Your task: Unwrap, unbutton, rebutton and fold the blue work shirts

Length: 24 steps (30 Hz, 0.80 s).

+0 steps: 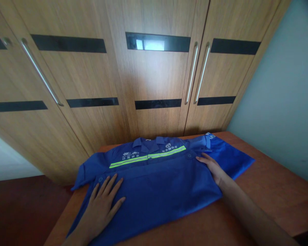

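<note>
A blue short-sleeved work shirt (pixel 154 191) is spread on the table, its collar toward the wardrobe. Across its chest runs a yellow-green reflective strip (pixel 133 160), with white lettering above. The lower part of the cloth is folded up to just beneath that strip. My left hand (pixel 102 201) lies flat on the folded part near its left edge, fingers spread. At the right edge, near a button, my right hand (pixel 213 167) rests on the cloth with the visible fingers stretched out; its other fingers are hidden.
A brighter blue cloth or bag (pixel 228 155) with white print lies partly beneath the shirt's right sleeve. The reddish-brown table (pixel 269 191) meets a wooden wardrobe (pixel 156 75) with long metal handles. A pale wall (pixel 282 102) bounds the right side.
</note>
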Each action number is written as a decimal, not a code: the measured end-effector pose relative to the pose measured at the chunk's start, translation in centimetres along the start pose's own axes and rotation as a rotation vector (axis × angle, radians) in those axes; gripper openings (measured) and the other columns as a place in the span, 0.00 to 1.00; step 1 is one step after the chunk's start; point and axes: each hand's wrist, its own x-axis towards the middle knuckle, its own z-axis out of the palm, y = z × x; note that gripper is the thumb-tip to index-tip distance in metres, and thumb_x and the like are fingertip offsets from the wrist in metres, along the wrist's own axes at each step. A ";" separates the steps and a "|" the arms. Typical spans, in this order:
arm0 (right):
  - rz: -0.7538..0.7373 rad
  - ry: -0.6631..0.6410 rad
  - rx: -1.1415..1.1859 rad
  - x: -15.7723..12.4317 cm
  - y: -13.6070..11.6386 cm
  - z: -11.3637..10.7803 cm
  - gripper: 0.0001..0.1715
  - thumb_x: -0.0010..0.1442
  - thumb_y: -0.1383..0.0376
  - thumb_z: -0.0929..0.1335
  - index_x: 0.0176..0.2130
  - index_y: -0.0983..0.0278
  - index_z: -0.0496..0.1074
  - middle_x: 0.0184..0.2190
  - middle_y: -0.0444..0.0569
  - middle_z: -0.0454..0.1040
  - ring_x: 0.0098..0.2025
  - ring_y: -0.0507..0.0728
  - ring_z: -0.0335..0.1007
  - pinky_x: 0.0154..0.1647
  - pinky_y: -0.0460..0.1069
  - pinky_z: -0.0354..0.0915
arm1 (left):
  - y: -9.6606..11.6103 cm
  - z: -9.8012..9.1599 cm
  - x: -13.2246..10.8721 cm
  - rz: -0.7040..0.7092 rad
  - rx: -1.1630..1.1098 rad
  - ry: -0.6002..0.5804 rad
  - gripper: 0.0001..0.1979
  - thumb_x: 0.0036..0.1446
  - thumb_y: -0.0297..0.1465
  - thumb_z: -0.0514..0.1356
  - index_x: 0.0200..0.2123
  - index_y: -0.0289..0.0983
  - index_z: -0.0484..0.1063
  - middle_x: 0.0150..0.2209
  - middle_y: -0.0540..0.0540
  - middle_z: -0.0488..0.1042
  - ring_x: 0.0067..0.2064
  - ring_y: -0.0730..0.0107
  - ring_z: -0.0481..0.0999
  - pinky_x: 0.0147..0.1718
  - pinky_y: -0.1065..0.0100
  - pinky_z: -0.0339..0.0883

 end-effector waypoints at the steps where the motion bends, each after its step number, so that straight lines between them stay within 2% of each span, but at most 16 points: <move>1: -0.043 0.050 -0.003 -0.3 0.0 0.4 0.43 0.49 0.62 0.74 0.60 0.60 0.59 0.35 0.48 0.80 0.35 0.61 0.78 0.38 0.54 0.73 | -0.1 -0.2 -0.2 0.000 0.004 -0.004 0.31 0.61 0.49 0.48 0.65 0.48 0.51 0.67 0.47 0.51 0.66 0.52 0.52 0.61 0.44 0.48; 3: -0.099 0.069 -0.041 -1.1 0.3 0.8 0.47 0.49 0.62 0.74 0.63 0.58 0.55 0.37 0.47 0.80 0.36 0.60 0.78 0.39 0.53 0.73 | -0.4 -0.6 -0.9 0.005 0.011 -0.007 0.31 0.61 0.49 0.49 0.65 0.48 0.51 0.67 0.47 0.52 0.66 0.52 0.53 0.62 0.44 0.47; 6: -0.257 0.045 -0.237 -2.1 1.2 -0.2 0.44 0.51 0.57 0.72 0.63 0.59 0.56 0.39 0.48 0.78 0.39 0.61 0.76 0.41 0.54 0.72 | -0.5 -1.0 -2.1 0.010 0.019 -0.005 0.31 0.60 0.50 0.50 0.64 0.49 0.52 0.66 0.48 0.53 0.66 0.51 0.53 0.61 0.44 0.48; 9: -0.499 0.036 -0.591 -1.5 2.0 -3.0 0.31 0.55 0.54 0.69 0.56 0.62 0.67 0.40 0.50 0.77 0.43 0.63 0.74 0.48 0.56 0.68 | -0.5 -1.2 -2.9 0.013 0.022 -0.006 0.31 0.59 0.50 0.51 0.64 0.50 0.52 0.66 0.49 0.53 0.66 0.51 0.54 0.61 0.44 0.49; 11: -0.683 -0.051 -0.848 -0.3 2.2 -5.0 0.21 0.58 0.57 0.65 0.49 0.62 0.74 0.43 0.52 0.76 0.48 0.64 0.70 0.54 0.59 0.63 | -0.5 -1.2 -3.1 0.018 0.029 -0.005 0.31 0.59 0.50 0.51 0.64 0.49 0.51 0.66 0.49 0.52 0.66 0.51 0.53 0.61 0.45 0.49; 13: -0.803 -0.168 -1.066 1.0 2.2 -6.5 0.17 0.60 0.60 0.63 0.44 0.60 0.76 0.47 0.52 0.75 0.53 0.64 0.67 0.57 0.60 0.59 | -0.5 -1.2 -3.1 0.018 0.040 -0.003 0.31 0.60 0.50 0.50 0.64 0.49 0.51 0.66 0.49 0.52 0.66 0.51 0.54 0.61 0.45 0.49; 15: -0.854 -0.221 -1.245 2.0 2.2 -7.1 0.16 0.59 0.62 0.62 0.43 0.59 0.76 0.48 0.51 0.75 0.54 0.64 0.65 0.59 0.61 0.58 | -0.5 -1.1 -3.1 0.020 0.051 0.003 0.31 0.60 0.50 0.50 0.64 0.49 0.52 0.66 0.48 0.52 0.66 0.51 0.55 0.61 0.44 0.50; 18: -0.854 -0.172 -1.429 2.8 2.8 -6.7 0.16 0.60 0.62 0.61 0.43 0.60 0.75 0.46 0.51 0.76 0.53 0.64 0.67 0.59 0.61 0.56 | -0.6 -1.1 -3.2 0.034 0.061 0.014 0.31 0.60 0.50 0.50 0.64 0.49 0.52 0.66 0.48 0.53 0.65 0.52 0.55 0.61 0.45 0.50; 24: -0.826 0.005 -1.472 3.6 4.2 -5.6 0.18 0.59 0.62 0.61 0.46 0.60 0.73 0.46 0.51 0.76 0.53 0.63 0.66 0.59 0.61 0.55 | -0.8 -0.8 -3.3 0.062 0.059 0.059 0.32 0.59 0.49 0.51 0.65 0.50 0.50 0.66 0.49 0.54 0.65 0.51 0.56 0.61 0.46 0.50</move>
